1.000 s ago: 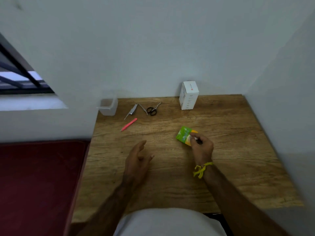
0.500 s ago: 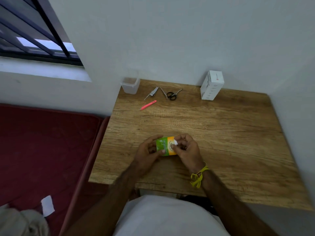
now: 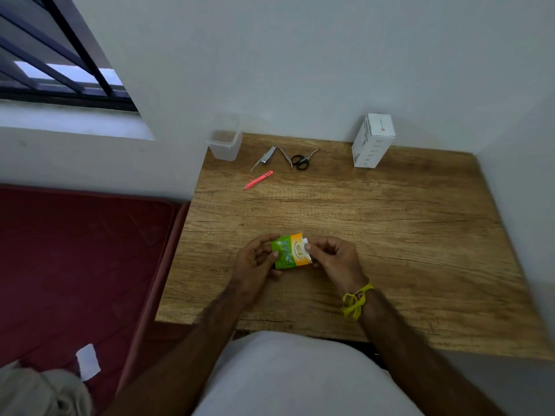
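The rectangular wood-grain counter (image 3: 390, 235) is carrying several small items along its far edge. A clear plastic tub (image 3: 224, 145) is sitting at the far left corner. Just right of it a silver metal nail clipper (image 3: 264, 157) is lying, and beside that a pair of small black-handled scissors (image 3: 302, 160). A slim pink stick (image 3: 259, 180) is lying slightly nearer. A white cardboard box (image 3: 372, 141) is standing upright, well apart to the right.

One view only. The wide-angle camera sits on the wearer's head, above the near edge of the wooden table (image 3: 390, 235), pitched steeply forward and down. The left hand (image 3: 255, 262) and right hand (image 3: 336, 259), gripping the packet (image 3: 287, 250), lie close, just below frame centre. Torso (image 3: 300, 379) at 6 o'clock, window (image 3: 60, 70) at 10 o'clock, mattress (image 3: 75, 265) at 8 o'clock.
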The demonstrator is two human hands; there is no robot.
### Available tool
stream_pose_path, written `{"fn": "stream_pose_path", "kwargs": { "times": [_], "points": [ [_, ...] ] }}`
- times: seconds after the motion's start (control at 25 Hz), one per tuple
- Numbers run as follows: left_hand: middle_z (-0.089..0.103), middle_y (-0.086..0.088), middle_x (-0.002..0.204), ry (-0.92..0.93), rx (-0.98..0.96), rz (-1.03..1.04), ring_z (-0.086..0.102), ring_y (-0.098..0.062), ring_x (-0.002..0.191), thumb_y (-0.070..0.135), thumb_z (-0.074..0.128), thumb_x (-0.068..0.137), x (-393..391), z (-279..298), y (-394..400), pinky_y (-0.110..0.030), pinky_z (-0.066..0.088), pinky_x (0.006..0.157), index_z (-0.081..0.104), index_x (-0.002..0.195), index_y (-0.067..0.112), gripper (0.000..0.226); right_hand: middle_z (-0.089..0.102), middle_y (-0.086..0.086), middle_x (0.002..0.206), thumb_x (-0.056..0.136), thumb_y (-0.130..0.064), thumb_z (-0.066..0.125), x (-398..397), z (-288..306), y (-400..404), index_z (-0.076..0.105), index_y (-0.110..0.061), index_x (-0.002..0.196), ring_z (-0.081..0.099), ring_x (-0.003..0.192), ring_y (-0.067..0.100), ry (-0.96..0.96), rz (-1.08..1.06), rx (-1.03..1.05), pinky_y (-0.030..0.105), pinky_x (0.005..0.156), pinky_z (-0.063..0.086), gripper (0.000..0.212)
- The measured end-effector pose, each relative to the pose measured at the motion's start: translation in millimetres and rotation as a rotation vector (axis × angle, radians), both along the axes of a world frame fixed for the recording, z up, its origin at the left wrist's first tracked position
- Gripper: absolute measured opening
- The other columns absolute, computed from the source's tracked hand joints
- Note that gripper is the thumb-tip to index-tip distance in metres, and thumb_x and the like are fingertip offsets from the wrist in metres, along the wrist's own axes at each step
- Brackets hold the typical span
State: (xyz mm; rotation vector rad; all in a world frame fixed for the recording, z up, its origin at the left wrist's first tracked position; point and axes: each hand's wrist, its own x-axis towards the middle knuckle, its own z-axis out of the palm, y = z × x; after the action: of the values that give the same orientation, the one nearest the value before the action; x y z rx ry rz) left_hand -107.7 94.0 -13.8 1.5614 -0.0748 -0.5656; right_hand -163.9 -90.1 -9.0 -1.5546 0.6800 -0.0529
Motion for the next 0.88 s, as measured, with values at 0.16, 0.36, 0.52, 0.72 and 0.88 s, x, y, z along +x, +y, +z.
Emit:
{"fn": "stream_pose_path", "kwargs": {
  "times": [0.16,0.36,0.52,0.72,0.88],
  "points": [
    [0.072,-0.008,0.108,0.000,0.026,0.007,0.074,-0.016,0.088,-0.004,0.061,0.093,1,-1,-1,-0.026,0.061,0.061,0.060,0.127,0.012,0.038,0.073,0.006,0.074,0.088,-0.011,0.074,4,1,-2,0.073,-0.010,0.086,0.063,0.061,0.011,0.004,0.007,0.003,0.023,0.055,0.053,0.002],
    [0.072,-0.002,0.109,0.010,0.049,0.046,0.073,-0.014,0.092,-0.003,0.060,0.093,3,1,-4,-0.023,0.059,0.059,0.062,0.121,0.019,0.036,0.072,0.012,0.078,0.092,-0.004,0.067,7,1,-10,0.069,-0.003,0.091,0.068,0.061,0.014,0.000,-0.095,0.147,0.022,0.050,0.053,0.002],
    [0.070,0.000,0.108,-0.028,0.114,0.066,0.072,-0.006,0.088,-0.002,0.060,0.094,7,6,-6,-0.024,0.060,0.059,0.060,0.122,0.018,0.035,0.069,0.014,0.071,0.090,0.002,0.065,14,5,-20,0.064,-0.003,0.092,0.063,0.053,0.015,-0.030,-0.249,0.222,0.025,0.048,0.047,0.006],
    [0.067,0.006,0.110,-0.122,0.273,0.074,0.067,-0.007,0.094,0.007,0.063,0.095,22,8,-6,-0.025,0.059,0.064,0.062,0.123,0.024,0.033,0.070,0.010,0.085,0.085,0.014,0.065,23,11,-25,0.061,-0.004,0.108,0.072,0.074,0.016,-0.106,-0.303,0.460,0.023,0.064,0.060,0.029],
    [0.066,0.004,0.105,-0.145,0.311,0.118,0.066,-0.012,0.094,0.008,0.065,0.093,33,9,-3,-0.018,0.055,0.060,0.063,0.124,0.023,0.034,0.073,0.010,0.088,0.082,0.008,0.072,28,5,-27,0.071,-0.005,0.095,0.070,0.086,0.023,-0.096,-0.257,0.430,0.029,0.077,0.062,0.018]
  ]
}}
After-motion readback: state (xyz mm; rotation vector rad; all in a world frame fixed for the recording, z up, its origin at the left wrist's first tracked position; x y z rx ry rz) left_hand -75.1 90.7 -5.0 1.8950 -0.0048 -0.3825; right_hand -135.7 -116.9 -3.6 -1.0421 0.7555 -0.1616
